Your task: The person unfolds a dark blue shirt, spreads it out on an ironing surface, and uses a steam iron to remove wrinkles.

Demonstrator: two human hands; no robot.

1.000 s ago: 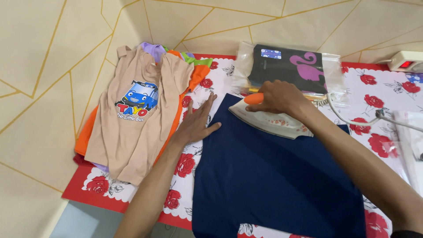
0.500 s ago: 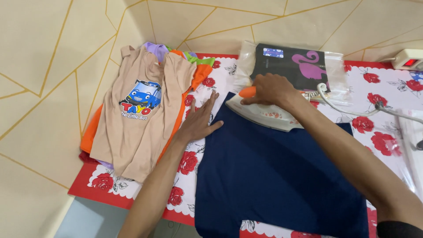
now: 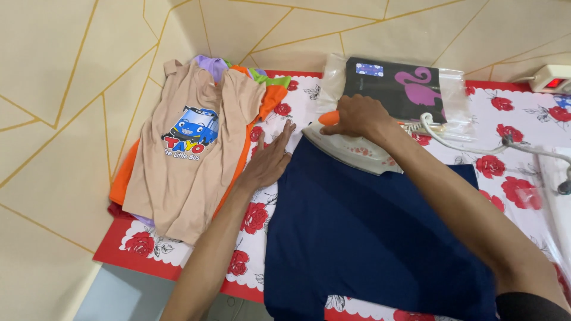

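Observation:
A navy blue garment [image 3: 369, 238] lies flat on a white cloth with red roses [image 3: 517, 172]. My right hand [image 3: 355, 116] grips the orange handle of a white clothes iron [image 3: 357, 151], which rests on the garment's far left corner. My left hand [image 3: 270, 157] lies flat, fingers spread, on the rose cloth just left of the garment's edge.
A pile of small clothes, topped by a beige shirt with a blue bus print [image 3: 190, 154], lies at the left. A dark packaged item in clear plastic [image 3: 404, 89] sits behind the iron. The iron's cord [image 3: 476, 142] runs right; a power strip [image 3: 550, 77] sits at far right.
The iron has slid from the garment's upper middle toward its far left corner, with my right hand on it. My left hand has stayed pressed beside the garment.

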